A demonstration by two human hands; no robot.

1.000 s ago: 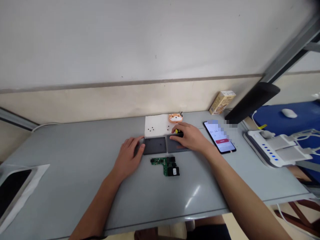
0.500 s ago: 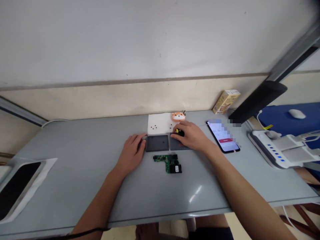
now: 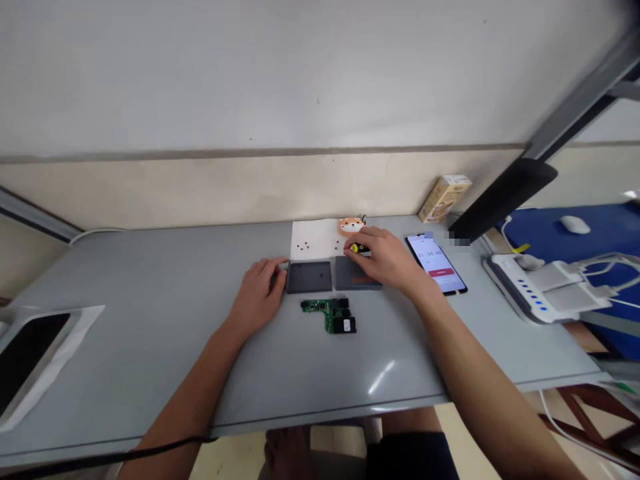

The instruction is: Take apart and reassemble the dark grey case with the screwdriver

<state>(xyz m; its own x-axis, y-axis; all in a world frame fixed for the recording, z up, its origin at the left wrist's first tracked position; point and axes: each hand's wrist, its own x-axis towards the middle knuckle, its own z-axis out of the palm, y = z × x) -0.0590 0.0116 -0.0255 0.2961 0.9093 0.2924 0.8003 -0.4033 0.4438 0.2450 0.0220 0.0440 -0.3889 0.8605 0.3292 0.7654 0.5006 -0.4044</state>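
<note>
My left hand (image 3: 257, 293) rests on the desk with its fingers loosely stretched out, against the left edge of a shallow dark grey casing half (image 3: 309, 277). A second dark grey casing half (image 3: 356, 275) lies to its right, partly beneath my right hand (image 3: 385, 257). That hand is closed around a black-and-yellow screwdriver (image 3: 355, 247), held nearly level above the casing; its tip cannot be made out. Nearer to me lies a green circuit board (image 3: 329, 313) with black connectors. Several tiny dark screws (image 3: 303, 246) sit on a white paper sheet (image 3: 320, 230) behind the casing halves.
An orange-and-white animal-faced case (image 3: 352, 225) stands at the paper's back edge. On the right are a lit phone (image 3: 437, 267), a small carton (image 3: 445, 199) and a white power strip (image 3: 535, 293) with chargers. A black-screened device (image 3: 33, 360) lies at the left.
My right hand has lifted slightly, and the screwdriver's yellow end has come into fuller view. The left hand stays by the casing half. The whole view has shifted a little.
</note>
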